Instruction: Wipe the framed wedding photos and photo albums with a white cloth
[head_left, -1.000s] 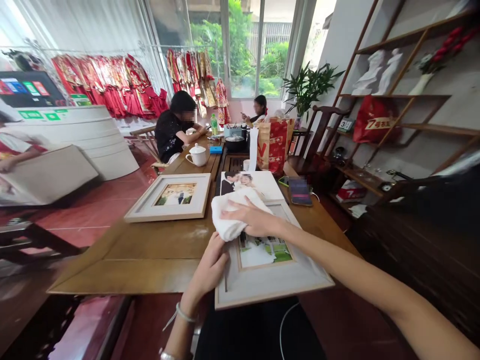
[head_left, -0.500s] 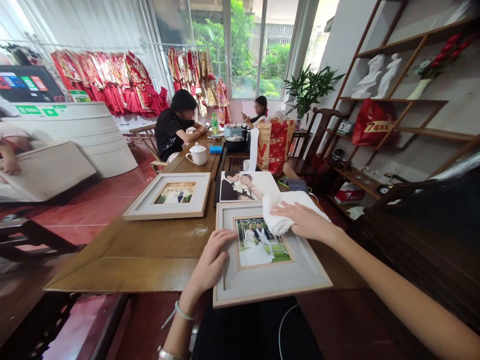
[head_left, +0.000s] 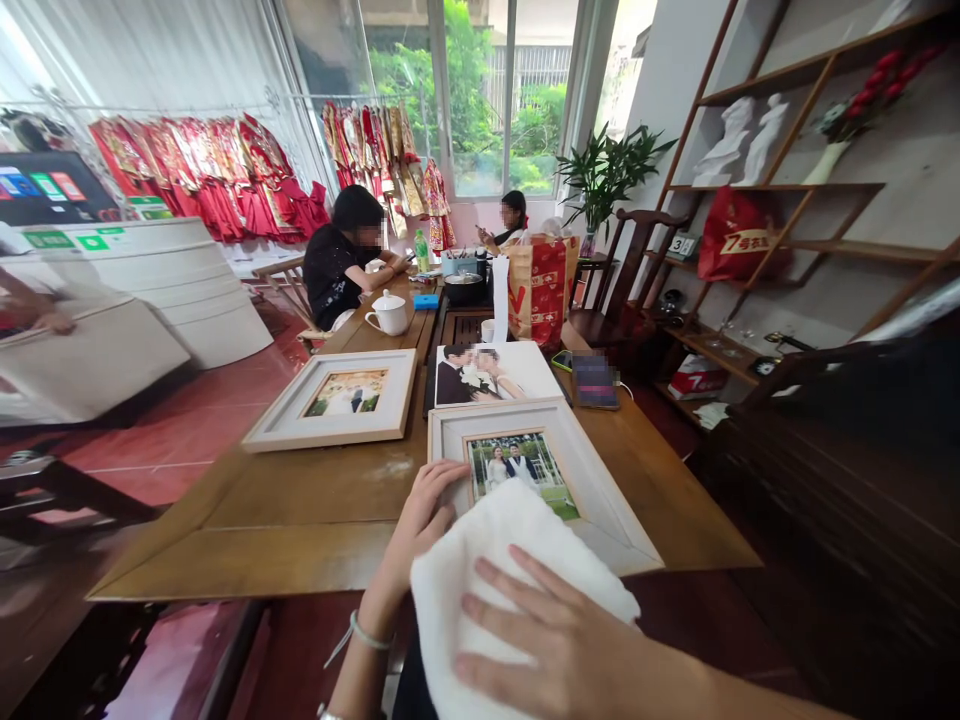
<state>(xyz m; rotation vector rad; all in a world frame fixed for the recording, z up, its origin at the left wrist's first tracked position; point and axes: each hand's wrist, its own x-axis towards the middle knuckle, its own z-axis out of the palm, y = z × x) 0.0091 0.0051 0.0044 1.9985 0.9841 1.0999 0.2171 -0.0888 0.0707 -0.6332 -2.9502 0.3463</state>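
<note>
Wiping of the near framed wedding photo [head_left: 534, 462] looks mid-way, judging by the white towel [head_left: 463, 565] over its near edge; cleaned area can't be told; frame sits on the table's [head_left: 300, 510] near end; right hand [head_left: 559, 640] splayed on towel, thumb hidden, can't tell if pinching; left hand [head_left: 420, 518] lies loosely on left border, fingers extended, near together, not clamped.

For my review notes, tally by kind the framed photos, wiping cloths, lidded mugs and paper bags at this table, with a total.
Rectangular pale-wood framed photos: 2
White soft fabric cloth under the right hand: 1
White round lidded mug: 1
Tall brown-and-red paper bag: 1
Total: 5
</note>
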